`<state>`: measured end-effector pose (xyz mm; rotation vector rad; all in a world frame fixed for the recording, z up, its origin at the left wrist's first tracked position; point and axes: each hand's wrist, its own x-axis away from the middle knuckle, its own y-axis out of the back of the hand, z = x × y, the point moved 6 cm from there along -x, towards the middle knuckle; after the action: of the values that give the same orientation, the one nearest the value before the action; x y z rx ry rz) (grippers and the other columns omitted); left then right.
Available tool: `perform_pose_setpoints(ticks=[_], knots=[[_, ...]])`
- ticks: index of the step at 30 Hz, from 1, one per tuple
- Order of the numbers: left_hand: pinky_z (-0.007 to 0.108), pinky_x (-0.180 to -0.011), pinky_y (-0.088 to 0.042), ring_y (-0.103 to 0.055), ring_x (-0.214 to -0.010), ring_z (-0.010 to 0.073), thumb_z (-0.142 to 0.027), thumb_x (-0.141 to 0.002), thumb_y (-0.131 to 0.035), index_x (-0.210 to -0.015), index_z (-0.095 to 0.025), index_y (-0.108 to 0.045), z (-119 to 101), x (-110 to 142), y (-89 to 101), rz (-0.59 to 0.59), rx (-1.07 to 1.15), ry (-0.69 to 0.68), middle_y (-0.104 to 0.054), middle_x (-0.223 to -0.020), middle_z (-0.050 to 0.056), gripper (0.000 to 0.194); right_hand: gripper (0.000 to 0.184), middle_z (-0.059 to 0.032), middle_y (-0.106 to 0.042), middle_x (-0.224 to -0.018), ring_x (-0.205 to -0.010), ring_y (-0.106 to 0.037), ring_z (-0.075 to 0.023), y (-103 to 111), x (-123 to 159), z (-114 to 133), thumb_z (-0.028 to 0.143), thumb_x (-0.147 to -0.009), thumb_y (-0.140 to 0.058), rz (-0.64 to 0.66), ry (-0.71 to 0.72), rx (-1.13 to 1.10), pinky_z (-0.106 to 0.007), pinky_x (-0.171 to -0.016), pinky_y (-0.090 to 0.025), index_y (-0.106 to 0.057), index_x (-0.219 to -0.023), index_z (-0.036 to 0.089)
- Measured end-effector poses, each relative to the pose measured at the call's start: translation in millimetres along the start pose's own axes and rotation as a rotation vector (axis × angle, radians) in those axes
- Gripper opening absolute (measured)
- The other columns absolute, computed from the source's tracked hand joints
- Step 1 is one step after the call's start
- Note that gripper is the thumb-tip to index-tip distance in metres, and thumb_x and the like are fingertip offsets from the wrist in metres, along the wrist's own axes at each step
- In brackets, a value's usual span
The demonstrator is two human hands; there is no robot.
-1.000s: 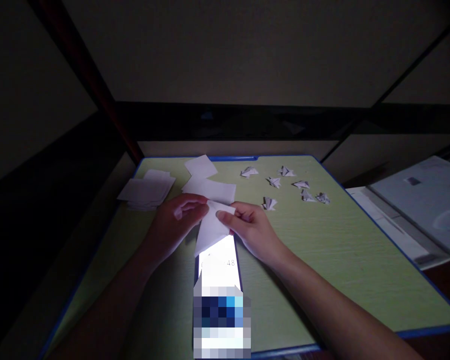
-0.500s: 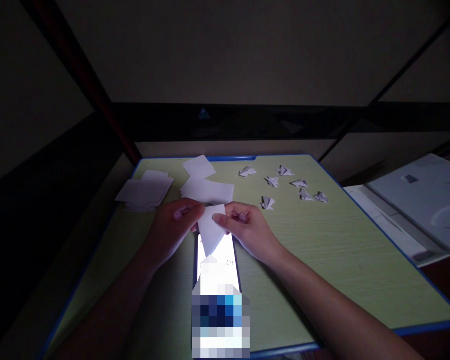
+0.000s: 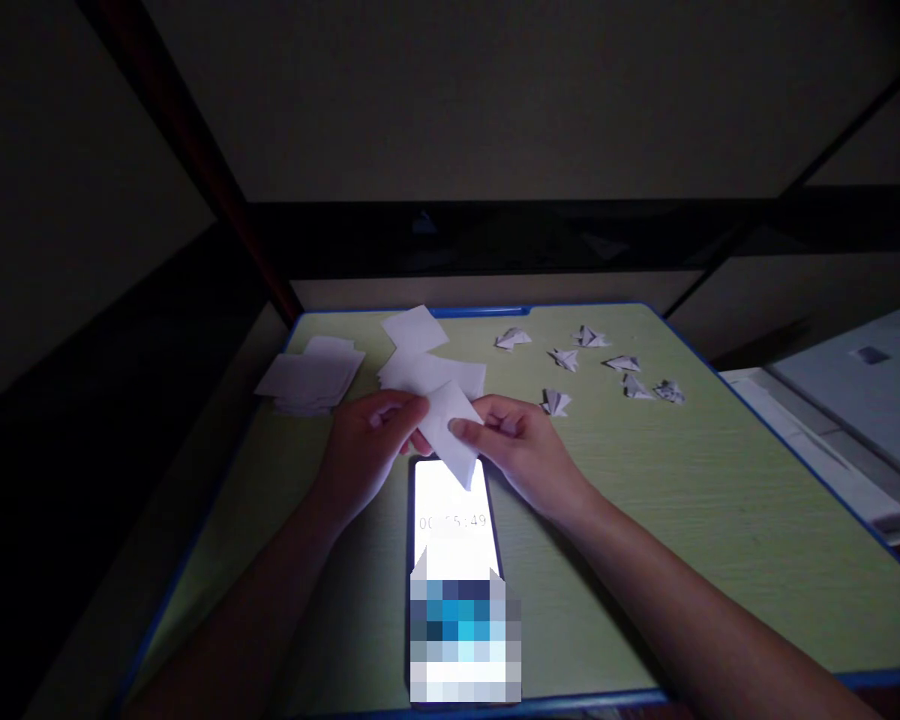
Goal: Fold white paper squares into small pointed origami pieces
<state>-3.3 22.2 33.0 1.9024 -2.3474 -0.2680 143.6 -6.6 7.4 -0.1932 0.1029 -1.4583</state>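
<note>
Left hand (image 3: pixel 379 440) and right hand (image 3: pixel 529 445) both grip a folded white paper piece (image 3: pixel 454 428) above the green bench's (image 3: pixel 690 500) near edge.

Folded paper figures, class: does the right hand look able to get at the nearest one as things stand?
Probably yes: the nearest figure lies just beyond the right hand, nothing visible between them, though that hand may have to release the held paper first.
</note>
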Motion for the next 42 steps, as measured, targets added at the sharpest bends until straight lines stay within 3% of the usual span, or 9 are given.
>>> perform_pose_setpoints(ticks=[10,22,31,35,42], knots=[[0.022,-0.051,-0.044,-0.054,-0.046,0.0092,-0.027,-0.080,-0.058,-0.065,-0.015,-0.062,0.7,1.4,-7.0,0.061,0.009,-0.029,-0.062,-0.051,-0.001,0.019,0.020,0.0016,-0.063,-0.060,-0.049,-0.048,-0.0084,14.8,-1.5,-0.7,0.032,-0.069,-0.077,-0.124,-0.022,-0.073,-0.023,-0.046,-0.031,-0.067,-0.073,0.015],[0.022,-0.050,-0.044,-0.055,-0.045,0.0082,-0.028,-0.083,-0.054,-0.064,-0.015,-0.060,1.5,4.5,-13.8,0.148,0.056,-0.028,-0.064,-0.057,0.001,0.024,0.015,0.0014,-0.061,-0.060,-0.053,-0.051,-0.0105,15.4,-1.0,4.3,0.028,-0.066,-0.079,-0.159,-0.057,-0.163,-0.025,-0.050,-0.035,-0.067,-0.066,0.019],[0.020,-0.051,-0.045,-0.058,-0.050,0.0089,-0.024,-0.080,-0.058,-0.060,-0.016,-0.054,-7.1,7.5,-16.8,0.177,-0.093,-0.094,-0.059,-0.053,-0.002,0.022,0.015,0.0003,-0.061,-0.060,-0.053,-0.050,-0.0116,17.2,0.4,8.6,0.026,-0.065,-0.079,-0.179,-0.039,-0.146,-0.026,-0.049,-0.035,-0.065,-0.062,0.020],[0.021,-0.050,-0.046,-0.058,-0.049,0.0088,-0.027,-0.080,-0.060,-0.063,-0.016,-0.055,-1.6,6.2,-14.3,0.158,-0.020,-0.064,-0.062,-0.058,-0.001,0.020,0.017,-0.0010,-0.062,-0.064,-0.056,-0.050,-0.0127,15.8,-0.1,8.9,0.032,-0.065,-0.080,-0.161,-0.048,-0.118,-0.027,-0.049,-0.036,-0.066,-0.064,0.021],[0.021,-0.046,-0.043,-0.057,-0.045,0.0084,-0.028,-0.078,-0.062,-0.066,-0.016,-0.057,2.3,3.2,-12.0,0.107,0.059,-0.053,-0.063,-0.059,0.000,0.018,0.021,0.0008,-0.056,-0.059,-0.057,-0.046,-0.0110,11.8,-0.6,7.9,0.034,-0.076,-0.073,-0.049,0.018,-0.025,-0.026,-0.053,-0.033,-0.064,-0.064,0.019]])
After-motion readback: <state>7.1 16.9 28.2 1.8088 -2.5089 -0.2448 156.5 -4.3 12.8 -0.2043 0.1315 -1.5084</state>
